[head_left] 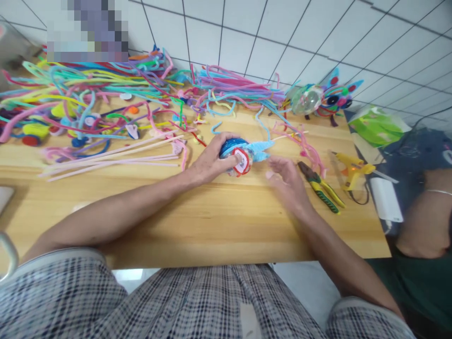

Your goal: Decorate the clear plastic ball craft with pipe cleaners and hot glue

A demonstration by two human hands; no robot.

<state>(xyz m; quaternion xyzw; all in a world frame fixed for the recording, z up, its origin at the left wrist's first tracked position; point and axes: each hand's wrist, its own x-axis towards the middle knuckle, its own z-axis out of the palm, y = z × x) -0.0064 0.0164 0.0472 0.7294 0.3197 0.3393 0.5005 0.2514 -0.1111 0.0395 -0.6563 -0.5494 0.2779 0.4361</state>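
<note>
A round craft animal (236, 160) with a dark blue fuzzy side and light blue ears (261, 149) is gripped in my left hand (215, 157) above the middle of the table. A white piece edged in red (241, 161) shows on its near side, by my left thumb. My right hand (287, 181) hovers just right of the ears, apart from them, slightly blurred, with thumb and fingers spread. Nothing plainly shows in it. Pliers (319, 188) with green and yellow handles lie to the right of that hand.
Colourful pipe cleaners (106, 80) pile along the back left, more (240, 87) at back centre. Pale pink sticks (116, 160) lie left. A similar craft animal (335, 99) stands back right. A yellow glue gun (353, 169) and white box (386, 200) sit near another person's arm (427, 221).
</note>
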